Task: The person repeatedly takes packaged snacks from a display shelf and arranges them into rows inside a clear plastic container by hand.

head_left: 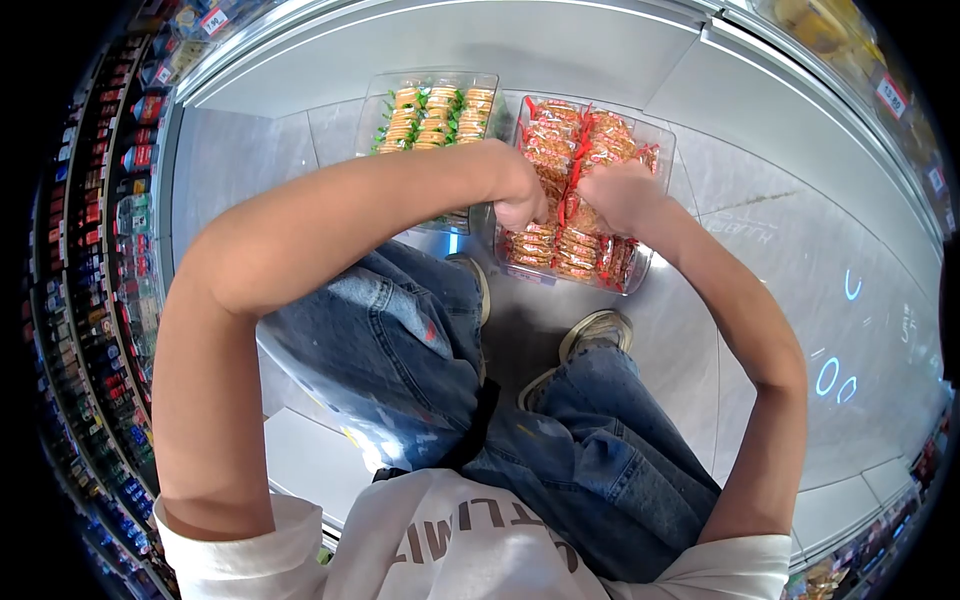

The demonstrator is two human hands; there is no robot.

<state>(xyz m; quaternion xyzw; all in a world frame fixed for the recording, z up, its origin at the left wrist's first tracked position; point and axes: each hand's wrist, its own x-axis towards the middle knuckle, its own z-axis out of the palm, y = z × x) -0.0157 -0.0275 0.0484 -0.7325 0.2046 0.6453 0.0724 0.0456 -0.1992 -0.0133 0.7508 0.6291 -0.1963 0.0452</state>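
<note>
On the floor stands a clear plastic box [625, 291] filled with rows of flat, round snacks in clear wrappers with red edges [545, 140]. My left hand [520, 190] reaches over its left side, fingers curled down onto the packets. Above the right-hand rows is my right hand [622, 195], closed and a little blurred. What either hand grips, if anything, is hidden by the fingers. Left of this box, partly under my left forearm, a second clear box [485, 76] contains rows of pale round snacks with green-edged wrappers [437, 115].
A grey shelf base [450, 40] runs behind the boxes. Stocked shelves [90, 300] curve along the left, and more goods with price tags [890, 95] are at upper right. My shoes [597, 330] stand close to the boxes on the grey tiles [770, 330].
</note>
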